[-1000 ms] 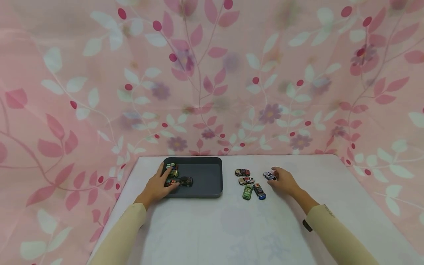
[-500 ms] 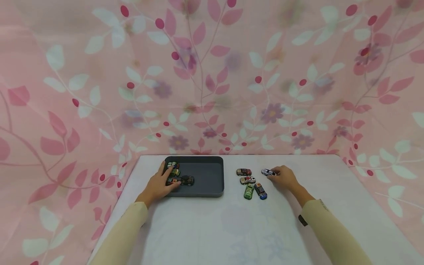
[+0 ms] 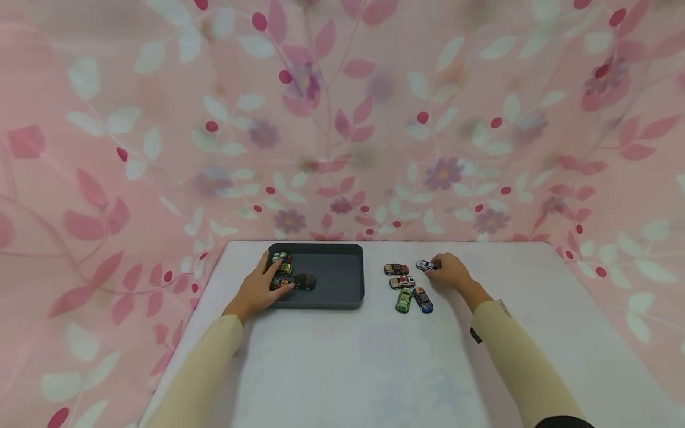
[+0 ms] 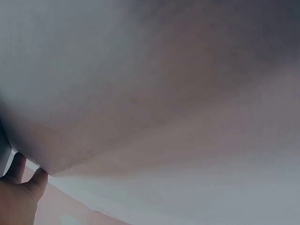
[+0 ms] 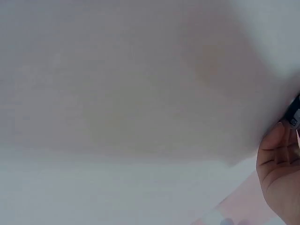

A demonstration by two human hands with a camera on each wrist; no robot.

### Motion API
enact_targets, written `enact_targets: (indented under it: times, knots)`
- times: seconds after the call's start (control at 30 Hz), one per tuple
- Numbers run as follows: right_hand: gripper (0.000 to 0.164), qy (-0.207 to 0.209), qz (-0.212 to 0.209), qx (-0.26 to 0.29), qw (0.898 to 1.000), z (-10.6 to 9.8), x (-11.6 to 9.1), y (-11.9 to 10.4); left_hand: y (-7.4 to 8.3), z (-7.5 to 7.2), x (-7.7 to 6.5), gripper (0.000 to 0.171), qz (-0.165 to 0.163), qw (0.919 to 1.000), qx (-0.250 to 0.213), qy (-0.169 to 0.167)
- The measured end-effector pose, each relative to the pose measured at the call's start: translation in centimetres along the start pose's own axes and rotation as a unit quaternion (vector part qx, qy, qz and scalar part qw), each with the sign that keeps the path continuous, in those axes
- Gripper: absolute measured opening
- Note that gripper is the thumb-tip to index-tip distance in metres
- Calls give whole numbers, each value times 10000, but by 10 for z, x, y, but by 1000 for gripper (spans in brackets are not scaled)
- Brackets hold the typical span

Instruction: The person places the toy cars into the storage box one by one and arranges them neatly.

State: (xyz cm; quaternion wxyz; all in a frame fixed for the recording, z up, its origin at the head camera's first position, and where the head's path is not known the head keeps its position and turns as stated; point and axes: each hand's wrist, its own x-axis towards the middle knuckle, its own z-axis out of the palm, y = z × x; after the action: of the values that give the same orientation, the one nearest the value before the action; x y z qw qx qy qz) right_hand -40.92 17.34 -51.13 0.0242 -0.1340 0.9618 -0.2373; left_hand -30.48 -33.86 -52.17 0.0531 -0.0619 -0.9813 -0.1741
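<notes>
My right hand pinches a small white toy car with dark markings, at the right of a loose group of toy cars. In the right wrist view the same hand holds the dark-windowed end of the car at the frame's edge. My left hand lies with spread fingers over the left side of a dark grey tray. Under and beside its fingers are several toy cars, among them a black one and a yellow-green one, partly hidden. The left wrist view shows only two fingertips clearly.
Left of the right hand lie a dark red car, a white-and-red car, a green car and a blue-and-black car. The white-covered table ends at a pink floral cloth behind.
My right hand has moved left with the white car, closer to the other loose cars, and turned it. My left hand stays at the tray. The head view has tilted slightly.
</notes>
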Motion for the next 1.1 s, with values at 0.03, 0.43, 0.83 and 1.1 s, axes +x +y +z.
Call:
enact_targets:
  times: [0.03,0.43,0.83,1.1]
  knots:
    - [45,-26,-50,-20,10000,0,3,-3,-1,-1,0,93,1,10000,-13,-18]
    - [40,714,266,89,9971,-11,26,-23,4,-4,2,103,-1,10000,37,-78]
    - [39,1026,-162,516,9932,-2,45,-87,8,-2,3,102,-21,10000,31,76]
    - [32,1051,-632,741,9897,37,51,-139,2,6,-5,103,31,9999,23,151]
